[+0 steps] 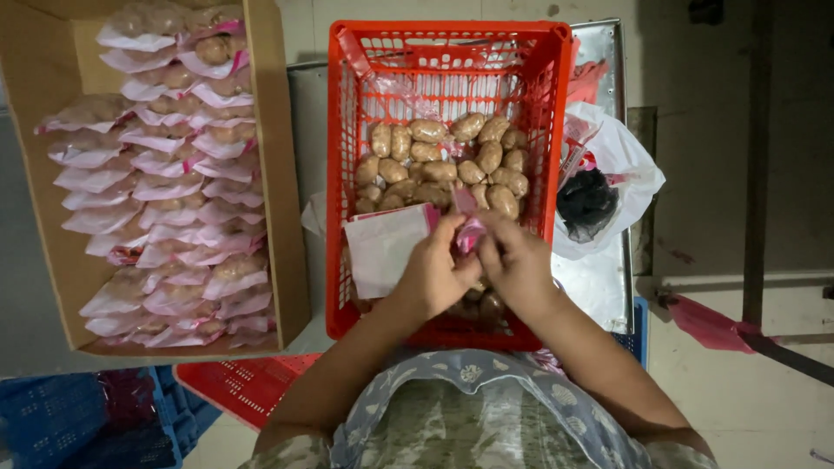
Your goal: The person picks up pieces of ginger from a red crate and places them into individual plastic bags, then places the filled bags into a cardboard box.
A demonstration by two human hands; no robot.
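Note:
My left hand (437, 271) and my right hand (514, 260) meet over the near half of a red plastic crate (347, 130). Between their fingertips both pinch a small pink and clear bag (469, 227). Several brown oval food pieces (452, 161) lie heaped in the crate just beyond the hands. A white and pink stack of empty bags (382, 247) rests inside the crate, touching my left hand's left side.
To the left, a cardboard box (282, 200) holds rows of filled bags (165, 174). A white plastic bag with something black in it (599, 195) lies right of the crate on a metal table (599, 287). Blue crates (87, 417) and a red crate (243, 386) sit lower left.

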